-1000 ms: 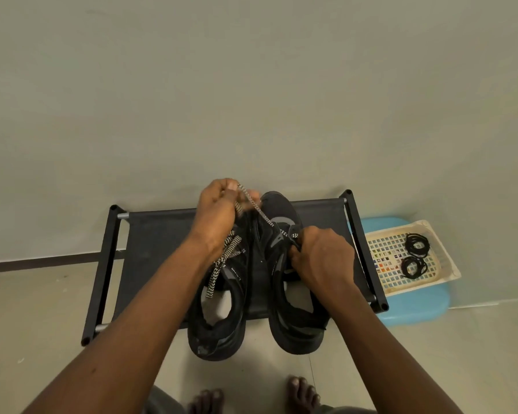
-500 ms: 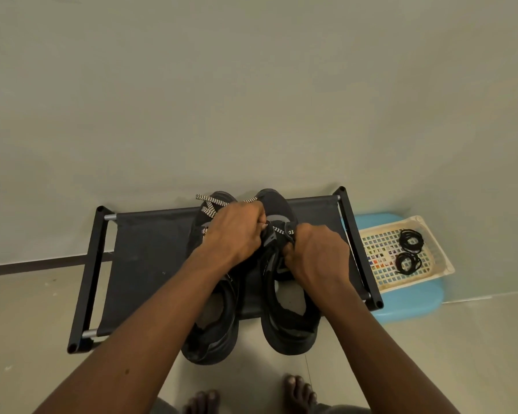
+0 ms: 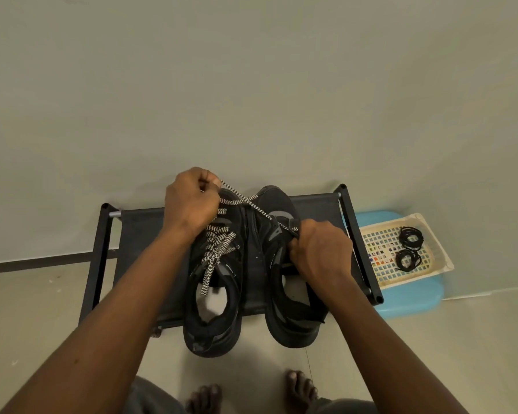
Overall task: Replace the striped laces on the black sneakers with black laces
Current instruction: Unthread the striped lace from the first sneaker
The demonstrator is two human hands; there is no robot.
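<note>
Black rack (image 3: 138, 234), striped lace (image 3: 259, 209) between hands

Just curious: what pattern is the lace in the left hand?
Black-and-white zigzag stripes on the lace, clearest in the head view.

Two sneakers (image 3: 213, 336), two black lace coils (image 3: 407, 234), perhaps two striped laces (image 3: 216, 255).

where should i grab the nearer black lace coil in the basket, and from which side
Pinch across the near arc of the nearer black lace coil, gathering all its strands, coming straight down from above: it lies flat in the shallow basket, and the other coil sits just beyond it. The right hand is on that side, but it grips the right sneaker.
</note>
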